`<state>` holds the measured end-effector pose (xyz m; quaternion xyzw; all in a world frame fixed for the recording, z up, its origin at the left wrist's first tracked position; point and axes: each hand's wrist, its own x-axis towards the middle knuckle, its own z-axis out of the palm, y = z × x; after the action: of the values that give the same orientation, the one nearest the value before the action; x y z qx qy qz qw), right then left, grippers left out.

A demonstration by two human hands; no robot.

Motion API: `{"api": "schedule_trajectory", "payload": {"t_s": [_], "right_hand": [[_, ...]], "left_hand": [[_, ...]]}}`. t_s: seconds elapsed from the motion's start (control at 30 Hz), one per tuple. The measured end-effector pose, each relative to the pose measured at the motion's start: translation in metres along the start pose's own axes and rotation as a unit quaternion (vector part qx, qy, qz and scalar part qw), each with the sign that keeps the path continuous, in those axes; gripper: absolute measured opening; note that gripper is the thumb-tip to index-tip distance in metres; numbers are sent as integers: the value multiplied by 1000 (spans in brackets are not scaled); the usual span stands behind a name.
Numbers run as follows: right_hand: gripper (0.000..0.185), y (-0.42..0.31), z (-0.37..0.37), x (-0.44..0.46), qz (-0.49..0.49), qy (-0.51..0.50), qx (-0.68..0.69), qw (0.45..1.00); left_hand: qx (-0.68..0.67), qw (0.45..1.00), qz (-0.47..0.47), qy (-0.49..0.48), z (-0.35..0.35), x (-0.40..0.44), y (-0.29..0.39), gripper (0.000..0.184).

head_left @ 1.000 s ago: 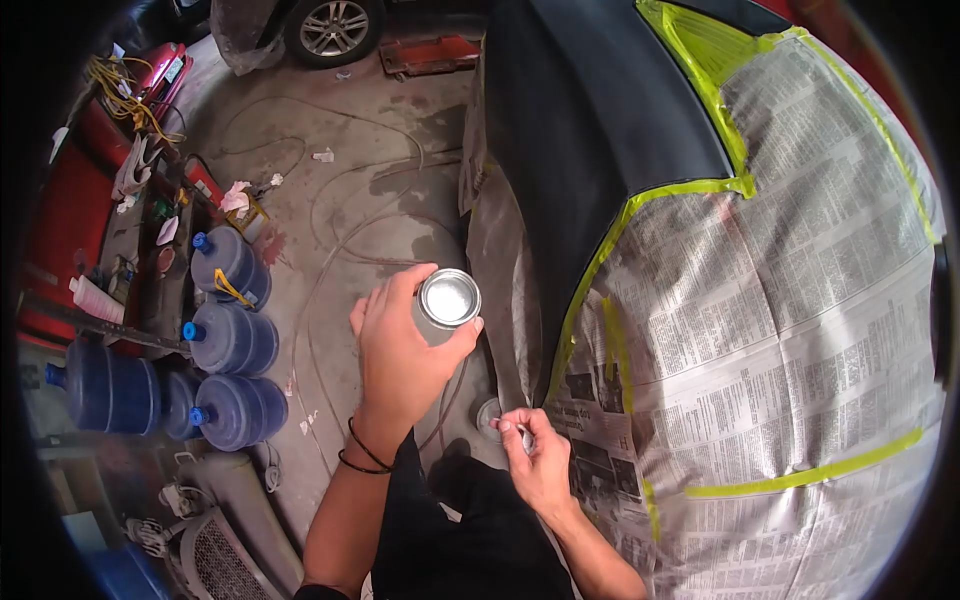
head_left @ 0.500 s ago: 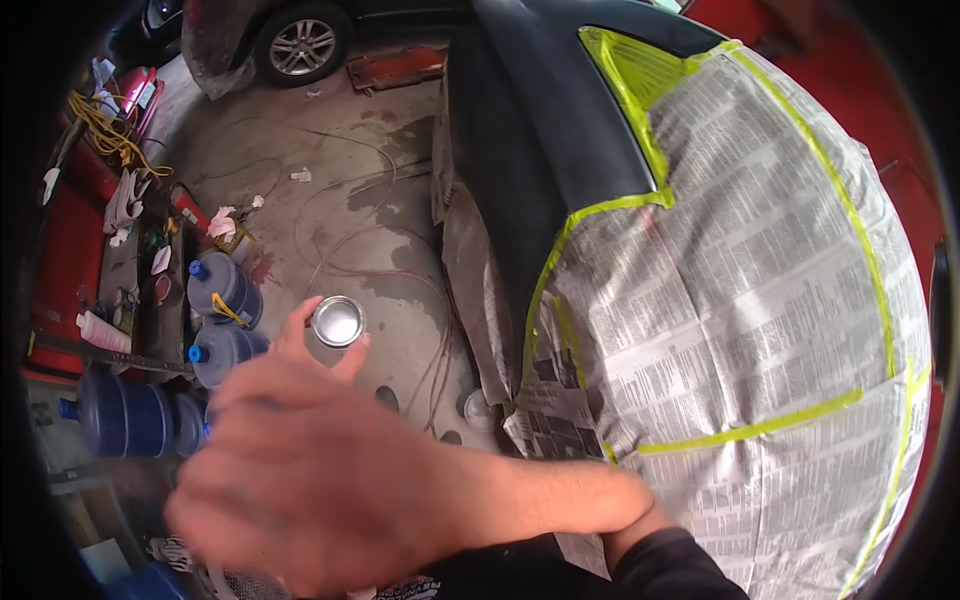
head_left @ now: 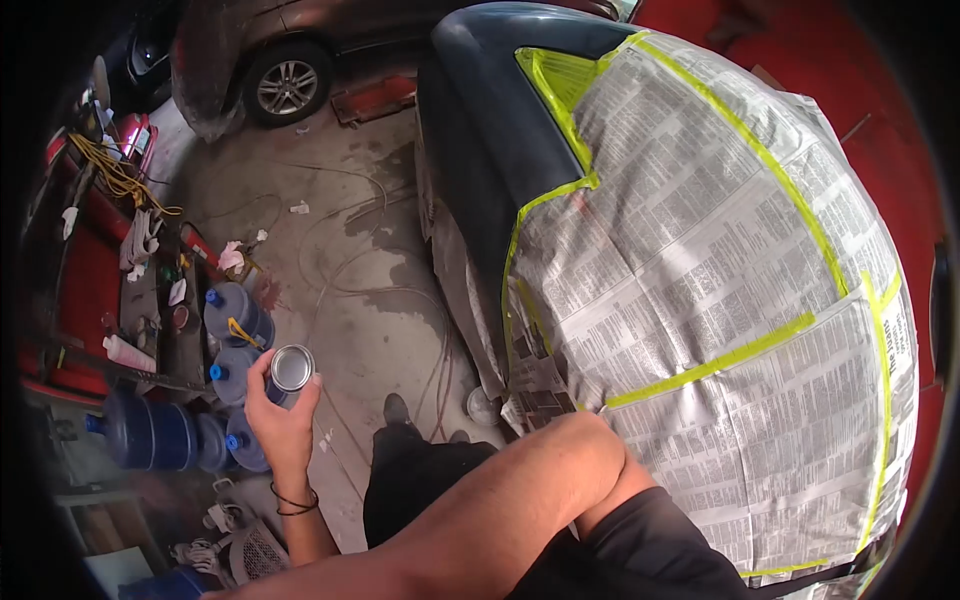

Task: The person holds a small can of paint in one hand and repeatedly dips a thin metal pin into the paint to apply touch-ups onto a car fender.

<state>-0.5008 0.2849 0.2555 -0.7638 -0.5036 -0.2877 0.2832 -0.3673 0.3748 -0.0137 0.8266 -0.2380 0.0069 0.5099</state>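
My left hand (head_left: 283, 420), with dark bands round its wrist, holds a small round metal can (head_left: 293, 369) between thumb and fingers. The can's silver top faces up towards me; what is in it, if anything, I cannot make out. My right forearm (head_left: 480, 510) runs across the bottom of the view towards the lower left, and the hand itself lies outside the frame. To the right stands a dark car body (head_left: 500, 120), largely covered with newspaper-like masking sheet (head_left: 690, 230) held by yellow-green tape (head_left: 720, 358).
Large blue water jugs (head_left: 150, 430) stand at the left, near a cluttered shelf (head_left: 150, 300) and a yellow cord (head_left: 110, 170). Hoses (head_left: 375, 290) lie across the stained concrete floor. A white tub (head_left: 482, 406) sits beside the masked car. Another vehicle's wheel (head_left: 287, 86) is behind.
My right hand has swung down and left out of view, uncovering my left hand and wrist. The held can sits slightly lower and further left, and the whole view has shifted.
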Motion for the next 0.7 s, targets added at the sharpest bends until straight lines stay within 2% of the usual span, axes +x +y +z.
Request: {"api": "schedule_trajectory", "payload": {"t_s": [0.23,0.43,0.57,0.7], "right_hand": [[27,-32,43,-145,198,148,-79,966],[22,-97,46,-250,407,225,-80,882],[15,-135,64,-287,481,274,-101,826],[15,-159,83,-312,510,300,-113,798]], "left_hand": [[-34,999,-18,-10,-7,-22,17,65],[-37,999,4,-18,13,-32,23,64],[-41,999,13,-26,25,-33,38,59],[-48,998,24,-28,39,-33,43,62]]}}
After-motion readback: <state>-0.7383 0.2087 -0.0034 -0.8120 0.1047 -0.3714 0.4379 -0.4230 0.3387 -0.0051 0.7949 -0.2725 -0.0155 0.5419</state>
